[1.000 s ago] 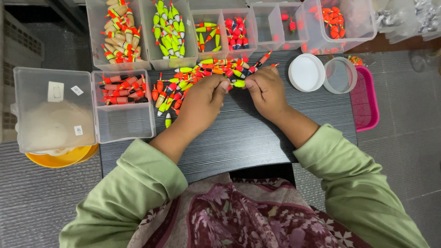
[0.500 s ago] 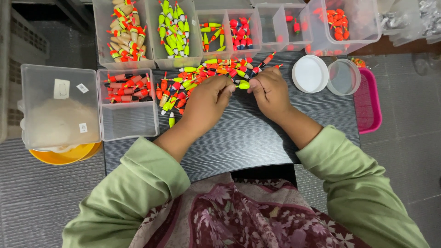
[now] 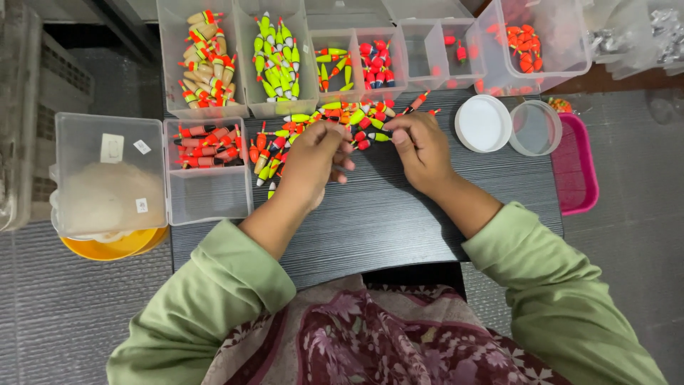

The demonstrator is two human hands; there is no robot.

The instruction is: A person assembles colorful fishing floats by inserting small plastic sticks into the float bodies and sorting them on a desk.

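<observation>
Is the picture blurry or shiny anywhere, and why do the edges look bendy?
Head view: sharp on the left hand, right hand and loose pile of floats; soft, even light with faint shadows on the dark table; mild glare on the clear bins; straight lines bow slightly near the edges.

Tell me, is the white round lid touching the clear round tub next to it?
Touching, or overlapping: in the head view the white lid and the clear round tub meet edge to edge, no dark table between.
</observation>
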